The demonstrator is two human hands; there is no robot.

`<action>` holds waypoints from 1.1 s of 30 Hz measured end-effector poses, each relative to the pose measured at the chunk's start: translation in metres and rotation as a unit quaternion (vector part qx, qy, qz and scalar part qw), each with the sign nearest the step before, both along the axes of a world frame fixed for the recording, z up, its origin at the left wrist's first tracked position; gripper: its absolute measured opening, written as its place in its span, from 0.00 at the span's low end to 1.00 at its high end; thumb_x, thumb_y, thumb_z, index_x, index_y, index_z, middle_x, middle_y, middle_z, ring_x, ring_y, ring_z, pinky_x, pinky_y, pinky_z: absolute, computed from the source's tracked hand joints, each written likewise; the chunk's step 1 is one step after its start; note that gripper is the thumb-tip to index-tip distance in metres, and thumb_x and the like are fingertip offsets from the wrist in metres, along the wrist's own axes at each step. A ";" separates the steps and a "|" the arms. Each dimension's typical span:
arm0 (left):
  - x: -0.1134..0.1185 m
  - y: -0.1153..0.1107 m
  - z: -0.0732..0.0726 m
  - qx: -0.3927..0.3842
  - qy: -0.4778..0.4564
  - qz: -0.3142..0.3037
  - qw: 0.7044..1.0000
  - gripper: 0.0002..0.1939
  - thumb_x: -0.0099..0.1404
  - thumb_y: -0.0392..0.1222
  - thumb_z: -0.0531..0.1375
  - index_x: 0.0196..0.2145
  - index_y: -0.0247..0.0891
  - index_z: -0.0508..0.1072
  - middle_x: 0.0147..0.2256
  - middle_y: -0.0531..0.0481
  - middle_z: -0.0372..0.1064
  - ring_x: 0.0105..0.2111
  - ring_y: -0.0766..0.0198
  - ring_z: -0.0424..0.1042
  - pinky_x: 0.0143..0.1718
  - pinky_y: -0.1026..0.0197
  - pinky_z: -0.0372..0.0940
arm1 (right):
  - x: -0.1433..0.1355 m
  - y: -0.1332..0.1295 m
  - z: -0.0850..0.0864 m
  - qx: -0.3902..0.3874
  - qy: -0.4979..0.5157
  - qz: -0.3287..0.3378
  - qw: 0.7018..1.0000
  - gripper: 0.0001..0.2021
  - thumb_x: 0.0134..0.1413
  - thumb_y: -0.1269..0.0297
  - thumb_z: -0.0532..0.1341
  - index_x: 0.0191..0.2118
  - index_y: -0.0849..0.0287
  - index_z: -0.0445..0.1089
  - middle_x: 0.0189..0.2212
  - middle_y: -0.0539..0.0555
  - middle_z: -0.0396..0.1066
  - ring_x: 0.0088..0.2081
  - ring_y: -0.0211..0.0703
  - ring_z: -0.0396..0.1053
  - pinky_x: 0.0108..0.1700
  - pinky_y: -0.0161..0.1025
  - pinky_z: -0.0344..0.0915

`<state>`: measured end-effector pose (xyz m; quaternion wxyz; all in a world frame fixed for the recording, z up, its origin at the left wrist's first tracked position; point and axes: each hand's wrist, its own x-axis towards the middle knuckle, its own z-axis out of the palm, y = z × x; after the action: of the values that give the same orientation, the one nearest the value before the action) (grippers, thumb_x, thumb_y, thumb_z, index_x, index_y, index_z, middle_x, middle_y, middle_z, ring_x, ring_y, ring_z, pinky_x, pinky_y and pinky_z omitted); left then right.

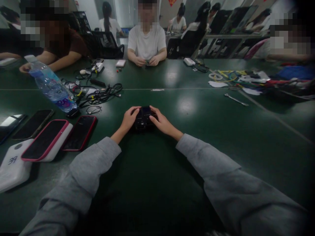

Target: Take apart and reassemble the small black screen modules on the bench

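A small black electronic device [143, 118], with a dark panel at its far end and small pale markings nearer me, is between my hands on the green table. My left hand [130, 118] grips its left side, thumb along the upper edge. Around the right side, my right hand [158, 120] is closed, its thumb resting on or close to the top face. Fingers under the device are hidden, and its exact kind is too dark to make out.
Several phones, among them a red-edged phone [81, 132], and a white power bank [15, 165] lie left. Behind them are a tilted water bottle [52, 87] and black cables [105, 95]. A wrench [236, 100] and wires [256, 78] lie right. A person [147, 41] sits opposite.
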<state>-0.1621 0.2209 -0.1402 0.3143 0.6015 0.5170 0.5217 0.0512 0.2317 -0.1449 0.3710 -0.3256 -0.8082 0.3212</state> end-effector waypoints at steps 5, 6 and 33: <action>0.000 0.000 0.000 -0.003 0.009 0.005 1.000 0.12 0.68 0.42 0.56 0.43 0.39 0.77 0.47 0.47 0.76 0.49 0.57 0.72 0.56 0.53 0.63 | 0.000 0.001 -0.001 0.004 -0.001 0.006 1.000 0.32 0.66 0.42 0.52 0.68 0.52 0.52 0.64 0.61 0.58 0.64 0.55 0.59 0.66 0.61 0.54; 0.000 0.000 0.000 -0.003 0.009 0.005 1.000 0.12 0.68 0.43 0.56 0.43 0.40 0.76 0.47 0.47 0.76 0.49 0.58 0.72 0.56 0.52 0.63 | 0.000 0.001 -0.001 0.007 0.002 0.008 1.000 0.32 0.65 0.42 0.52 0.68 0.52 0.52 0.64 0.61 0.58 0.64 0.55 0.59 0.66 0.60 0.54; -0.003 0.004 -0.006 0.027 0.007 0.000 1.000 0.12 0.68 0.44 0.55 0.41 0.40 0.77 0.46 0.45 0.76 0.48 0.57 0.73 0.56 0.52 0.63 | -0.002 -0.012 0.010 0.169 -0.145 0.036 0.974 0.35 0.65 0.36 0.47 0.70 0.48 0.50 0.71 0.55 0.43 0.71 0.55 0.41 0.69 0.62 0.46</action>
<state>-0.1653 0.2249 -0.1462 0.2942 0.6139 0.5046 0.5309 0.0495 0.2192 -0.1348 0.2872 -0.2718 -0.9073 0.1428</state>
